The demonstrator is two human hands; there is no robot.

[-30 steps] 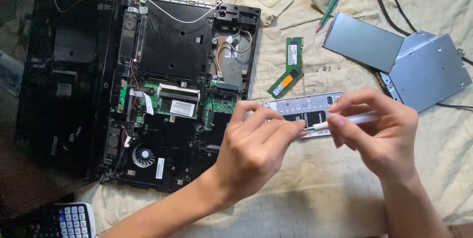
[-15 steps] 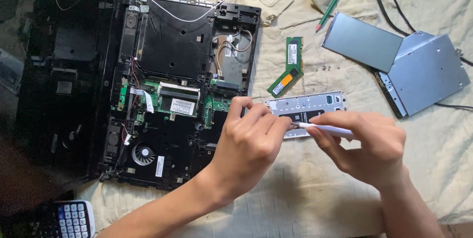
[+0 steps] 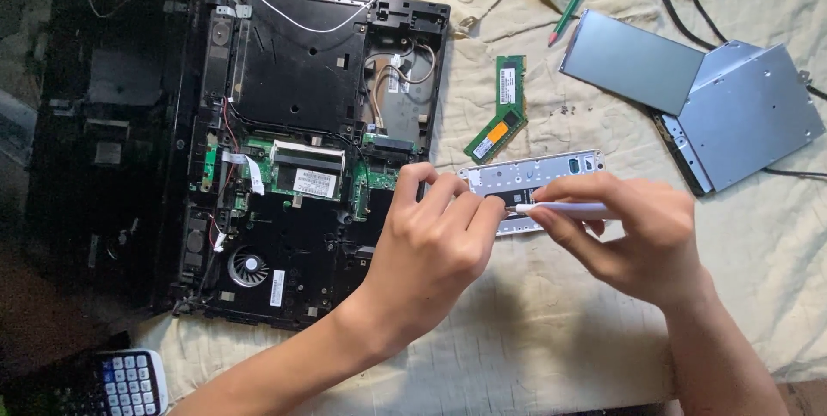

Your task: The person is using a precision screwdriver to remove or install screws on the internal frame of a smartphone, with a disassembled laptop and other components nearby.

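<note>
Your left hand (image 3: 426, 244) pins the silver panel (image 3: 534, 173), right hand (image 3: 642, 239) grips white tool (image 3: 564, 208); a slip w/ too much force could gouge it.

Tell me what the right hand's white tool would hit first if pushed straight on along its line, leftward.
The right hand points its white tool left at the silver metal plate. Its tip seems already on the plate; going on, it would likely meet the left hand fingertips pinning it, though depth is unclear.
</note>
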